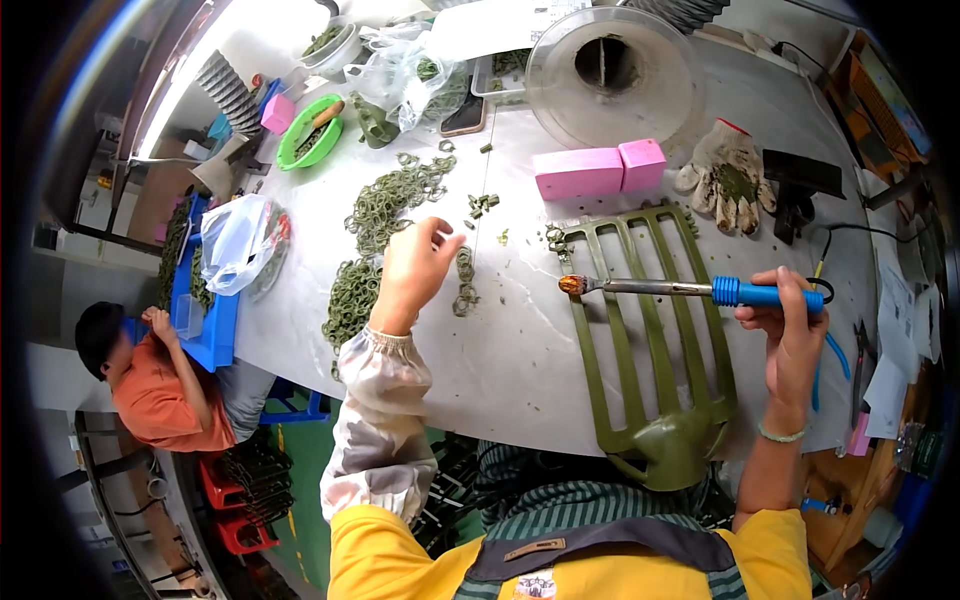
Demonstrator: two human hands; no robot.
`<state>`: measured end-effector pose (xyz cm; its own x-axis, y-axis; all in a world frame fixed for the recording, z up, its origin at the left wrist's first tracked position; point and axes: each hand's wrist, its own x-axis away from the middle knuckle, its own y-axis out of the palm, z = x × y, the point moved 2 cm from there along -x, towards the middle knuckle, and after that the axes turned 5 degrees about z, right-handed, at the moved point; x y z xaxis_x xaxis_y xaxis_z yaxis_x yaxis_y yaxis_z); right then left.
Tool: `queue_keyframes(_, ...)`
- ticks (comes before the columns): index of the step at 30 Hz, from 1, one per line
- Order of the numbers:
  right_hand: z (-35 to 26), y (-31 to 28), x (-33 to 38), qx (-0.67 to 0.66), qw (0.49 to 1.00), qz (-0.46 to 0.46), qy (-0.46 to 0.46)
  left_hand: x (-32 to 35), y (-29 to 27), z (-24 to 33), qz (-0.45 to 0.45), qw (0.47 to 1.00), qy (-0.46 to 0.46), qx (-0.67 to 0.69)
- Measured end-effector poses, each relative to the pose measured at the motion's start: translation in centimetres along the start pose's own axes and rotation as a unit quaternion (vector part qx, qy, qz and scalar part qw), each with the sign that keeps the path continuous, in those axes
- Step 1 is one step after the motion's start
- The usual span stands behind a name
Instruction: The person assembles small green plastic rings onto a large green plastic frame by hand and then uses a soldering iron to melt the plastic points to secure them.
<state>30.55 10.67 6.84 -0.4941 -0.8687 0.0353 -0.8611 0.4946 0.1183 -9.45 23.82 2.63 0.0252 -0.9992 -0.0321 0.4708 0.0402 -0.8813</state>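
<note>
My right hand (785, 335) is closed round the blue ribbed handle of a soldering iron (660, 287). The iron points left, its browned tip over the near-left part of a large olive-green slatted frame (640, 330). That frame has long parallel bars and a rounded socket end toward me. My left hand (415, 265) hovers beside loose green rings, fingers bent in a pinch; anything between the fingertips is too small to make out. A heap of green rings (352, 300) lies left of it, with a short row of rings (466, 283) just right of it. Small green pieces (557, 240) sit at the frame's corner.
Pink blocks (578, 174), a stained work glove (728, 180) and a clear round hood (620, 75) stand beyond the frame. A green bowl (310, 132), plastic bags and a phone (464, 115) are at the back left. Another person (170, 395) sits at the left.
</note>
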Motion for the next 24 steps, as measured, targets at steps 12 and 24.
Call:
queue_keyframes(12, -0.5, 0.3, 0.6, 0.006, 1.000, 0.001, -0.006, -0.1, 0.8, -3.1, -0.020, 0.982, 0.035, 0.184)
queue_keyframes(24, -0.9, 0.0, 0.9, 0.009, 1.000, 0.011, -0.006, 2.0, -0.7, -3.1, 0.013, 1.000, -0.010, 0.004)
